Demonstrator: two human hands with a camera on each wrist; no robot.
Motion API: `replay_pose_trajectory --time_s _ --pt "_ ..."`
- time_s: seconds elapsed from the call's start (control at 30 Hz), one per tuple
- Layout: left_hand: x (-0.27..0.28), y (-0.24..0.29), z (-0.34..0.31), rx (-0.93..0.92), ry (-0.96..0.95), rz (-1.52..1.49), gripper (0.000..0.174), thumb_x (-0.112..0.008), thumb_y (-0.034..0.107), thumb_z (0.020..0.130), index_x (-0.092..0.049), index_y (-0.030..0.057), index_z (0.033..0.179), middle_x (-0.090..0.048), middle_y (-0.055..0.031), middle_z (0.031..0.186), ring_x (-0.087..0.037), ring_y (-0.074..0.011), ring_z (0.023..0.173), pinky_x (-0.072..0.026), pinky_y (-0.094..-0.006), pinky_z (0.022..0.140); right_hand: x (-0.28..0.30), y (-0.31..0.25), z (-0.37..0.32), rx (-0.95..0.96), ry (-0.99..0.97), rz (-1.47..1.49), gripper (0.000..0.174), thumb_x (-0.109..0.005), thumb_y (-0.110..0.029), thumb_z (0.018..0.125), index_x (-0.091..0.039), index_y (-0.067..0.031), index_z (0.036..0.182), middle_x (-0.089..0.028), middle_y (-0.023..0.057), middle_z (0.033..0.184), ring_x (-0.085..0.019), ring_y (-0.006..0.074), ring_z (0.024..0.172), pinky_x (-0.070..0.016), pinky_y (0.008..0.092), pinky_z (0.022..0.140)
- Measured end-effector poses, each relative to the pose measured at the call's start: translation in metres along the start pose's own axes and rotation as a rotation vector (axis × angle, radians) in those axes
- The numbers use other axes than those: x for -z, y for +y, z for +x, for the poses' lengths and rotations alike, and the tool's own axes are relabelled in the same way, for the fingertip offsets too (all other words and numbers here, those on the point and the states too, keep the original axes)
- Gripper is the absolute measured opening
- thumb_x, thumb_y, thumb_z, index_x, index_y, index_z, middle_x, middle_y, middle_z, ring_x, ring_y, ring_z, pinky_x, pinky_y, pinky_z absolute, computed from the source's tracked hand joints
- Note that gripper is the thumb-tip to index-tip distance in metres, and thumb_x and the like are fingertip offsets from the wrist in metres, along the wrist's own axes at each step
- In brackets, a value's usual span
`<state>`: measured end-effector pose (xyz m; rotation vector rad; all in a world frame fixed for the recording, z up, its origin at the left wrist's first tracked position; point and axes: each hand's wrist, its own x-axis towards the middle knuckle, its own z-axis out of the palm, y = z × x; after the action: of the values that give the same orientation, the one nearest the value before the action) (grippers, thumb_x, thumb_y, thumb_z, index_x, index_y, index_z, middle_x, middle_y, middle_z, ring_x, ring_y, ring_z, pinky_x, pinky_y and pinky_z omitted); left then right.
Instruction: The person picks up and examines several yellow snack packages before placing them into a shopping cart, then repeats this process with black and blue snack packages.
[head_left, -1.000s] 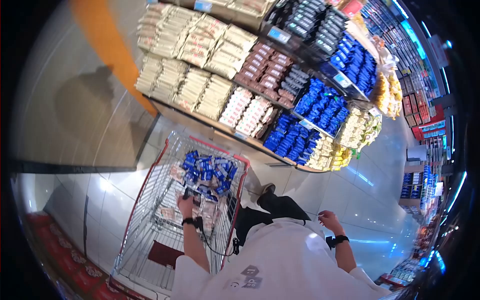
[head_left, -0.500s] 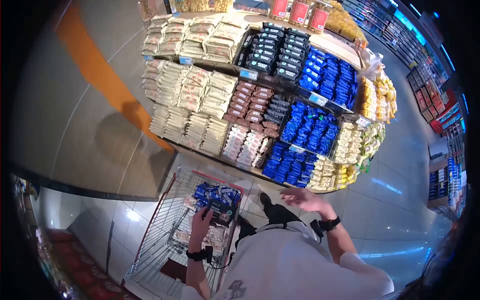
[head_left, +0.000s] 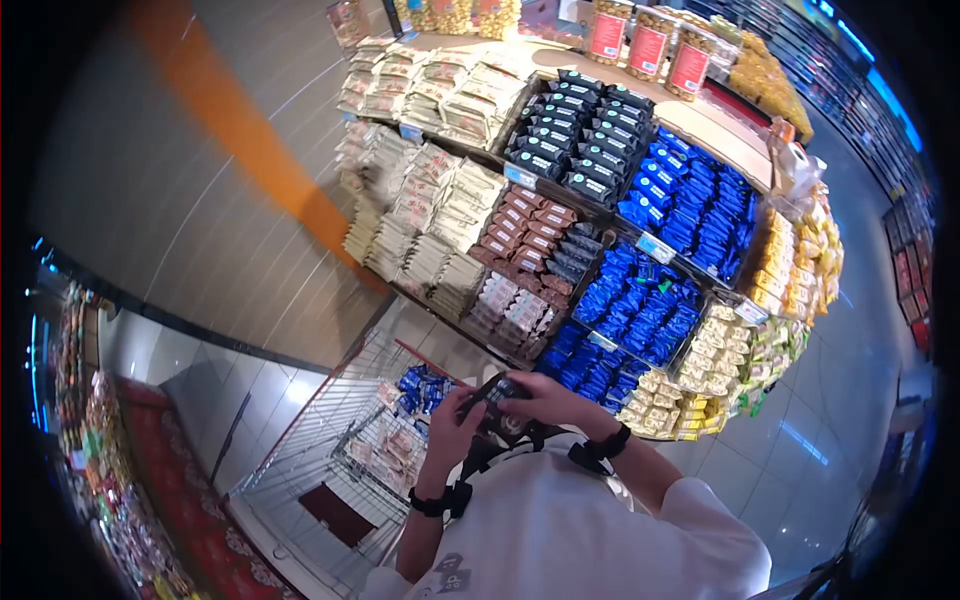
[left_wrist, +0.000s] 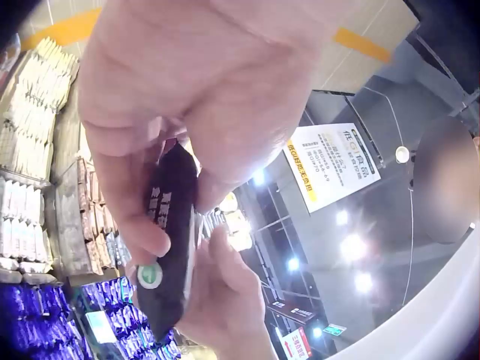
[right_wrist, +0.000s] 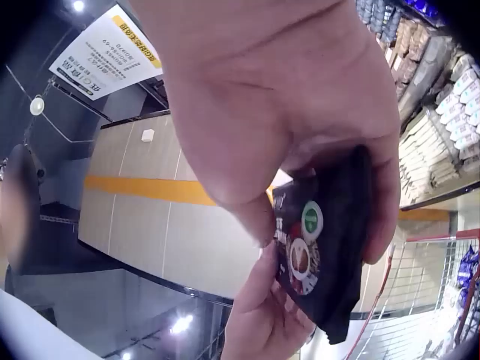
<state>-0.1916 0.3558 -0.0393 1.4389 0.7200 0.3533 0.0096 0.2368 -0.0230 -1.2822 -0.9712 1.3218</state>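
Note:
A black snack packet point(head_left: 503, 402) with a green round mark is held between both hands in front of the white shirt. My left hand point(head_left: 452, 432) pinches one end of the packet, thumb and fingers on either side, as the left wrist view shows. From the other side my right hand point(head_left: 555, 402) grips it too, its thumb and fingers around the black wrapper point(right_wrist: 330, 240) in the right wrist view. That view also shows round pictures on the packet's front. Just past the left hand is a shopping cart point(head_left: 285, 440) with blue packets point(head_left: 422, 388) and pale packets point(head_left: 395, 447) inside.
A tiered display ahead bears black packets point(head_left: 572, 130), blue packets point(head_left: 640, 300), brown packets point(head_left: 530, 235) and cream packets point(head_left: 470, 205). Clear jars point(head_left: 648, 50) stand on its top. Left of the cart runs a red-skirted stand point(head_left: 165, 470). Tiled floor point(head_left: 790, 460) extends on the right.
My left hand has brought the black packet up from the cart toward the body. My right hand has come in from the right and now grips the packet as well.

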Motion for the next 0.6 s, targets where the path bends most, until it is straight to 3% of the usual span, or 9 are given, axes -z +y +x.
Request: replay_pose_trajectory --time_s 0.1,0.17,0.23,0.3,0.37,0.5,0.6 --pt "-0.012 0.008 0.001 -0.001 0.029 -0.125 0.03 -0.065 0.01 0.102 -0.059 -0.0036 0.129 -0.071 -0.0081 0.102 -0.071 -0.0137 0.081 -0.0579 -0.0261 0.069 0.026 0.028 -0.001 0.072 0.083 -0.008 0.036 -0.073 -0.022 0.099 -0.059 -0.0034 0.127 -0.064 -0.0001 0.107 -0.057 0.0076 0.099 -0.05 0.026 0.087" --pt "-0.014 -0.003 0.0 -0.024 0.043 -0.069 0.032 -0.065 0.008 0.101 -0.058 -0.0041 0.13 -0.071 -0.0085 0.102 -0.07 -0.0135 0.079 -0.0571 -0.0264 0.068 0.033 0.01 -0.009 0.036 0.123 0.103 0.039 -0.073 -0.021 0.099 -0.056 -0.0046 0.13 -0.061 -0.0015 0.11 -0.054 0.0086 0.104 -0.0473 0.0262 0.092" --pt "-0.025 0.0 -0.004 -0.037 0.054 -0.14 0.051 -0.065 0.005 0.1 -0.047 -0.0017 0.147 -0.069 -0.0093 0.11 -0.069 -0.0134 0.085 -0.0556 -0.0262 0.073 0.041 0.006 -0.01 0.187 0.178 -0.007 0.064 -0.072 -0.018 0.099 -0.04 -0.0031 0.153 -0.056 0.0065 0.132 -0.053 0.0132 0.119 -0.0426 0.0294 0.105" --pt "-0.03 0.003 -0.007 -0.073 0.057 -0.063 0.06 -0.066 0.005 0.099 -0.042 0.0015 0.153 -0.068 -0.0096 0.114 -0.069 -0.0139 0.089 -0.0552 -0.0269 0.077 0.043 0.01 -0.009 0.24 0.231 0.092 0.066 -0.07 -0.009 0.1 -0.036 -0.0048 0.157 -0.057 0.0005 0.127 -0.053 0.0095 0.115 -0.0472 0.0282 0.097" --pt "-0.034 0.004 -0.008 -0.054 0.054 -0.061 0.058 -0.066 0.005 0.099 -0.044 0.0022 0.152 -0.068 -0.0098 0.114 -0.07 -0.0143 0.089 -0.0549 -0.0272 0.078 0.05 -0.002 -0.014 0.134 0.124 0.201 0.074 -0.075 -0.014 0.097 -0.034 -0.004 0.157 -0.054 0.0077 0.136 -0.053 0.0144 0.12 -0.0458 0.0313 0.103" --pt "-0.042 -0.005 -0.007 -0.009 0.037 0.027 0.046 -0.066 0.008 0.1 -0.053 0.0021 0.144 -0.069 -0.0103 0.11 -0.07 -0.0151 0.09 -0.0552 -0.0282 0.079 0.067 -0.005 -0.017 0.17 0.064 -0.033 0.056 -0.075 -0.016 0.097 -0.049 -0.0084 0.145 -0.06 0.0029 0.121 -0.056 0.013 0.11 -0.0477 0.0299 0.097" --pt "-0.049 -0.017 -0.01 0.02 0.045 0.004 0.036 -0.065 0.009 0.1 -0.058 0.0009 0.135 -0.07 -0.01 0.107 -0.07 -0.0154 0.092 -0.0559 -0.0286 0.08 0.079 -0.009 -0.024 0.109 0.101 0.066 0.048 -0.07 -0.01 0.098 -0.051 -0.0084 0.142 -0.061 0.0023 0.118 -0.056 0.0125 0.11 -0.0468 0.029 0.097"
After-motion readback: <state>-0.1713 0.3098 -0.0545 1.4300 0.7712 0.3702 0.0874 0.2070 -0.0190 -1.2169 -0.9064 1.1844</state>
